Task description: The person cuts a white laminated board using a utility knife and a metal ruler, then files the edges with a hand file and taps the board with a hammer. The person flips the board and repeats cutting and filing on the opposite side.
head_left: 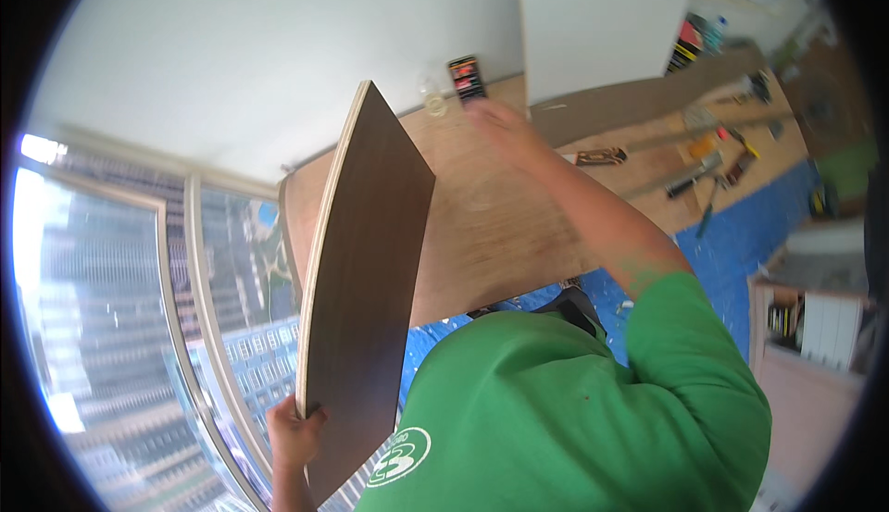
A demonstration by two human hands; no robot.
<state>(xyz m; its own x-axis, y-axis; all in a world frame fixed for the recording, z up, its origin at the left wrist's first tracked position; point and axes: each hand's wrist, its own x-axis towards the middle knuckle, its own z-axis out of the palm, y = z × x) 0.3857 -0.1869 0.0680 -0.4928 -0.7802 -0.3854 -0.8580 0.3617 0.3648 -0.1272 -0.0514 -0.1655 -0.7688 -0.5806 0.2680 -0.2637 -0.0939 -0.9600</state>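
Gripping the board [369, 262] by its pale edge with the left hand [294, 433], with fingers closed around it and the thumb on the dark face. Holding it up on edge to the left of the body, in front of the bench [500, 243]; hard to tell touching from apart there. Stretching the right arm to the back of the bench, with the right hand [502, 130] just by the lower end of a phone [467, 81]. Cannot tell wide fingers from narrow in the blur, nor contact from a near miss. Got as far, it seems, as having the board up in one hand; not yet set down. Leaving a brown-handled tool [602, 156] and other tools [694, 175] unheld on the bench, to the right. Cannot judge from this view alone how much is left.
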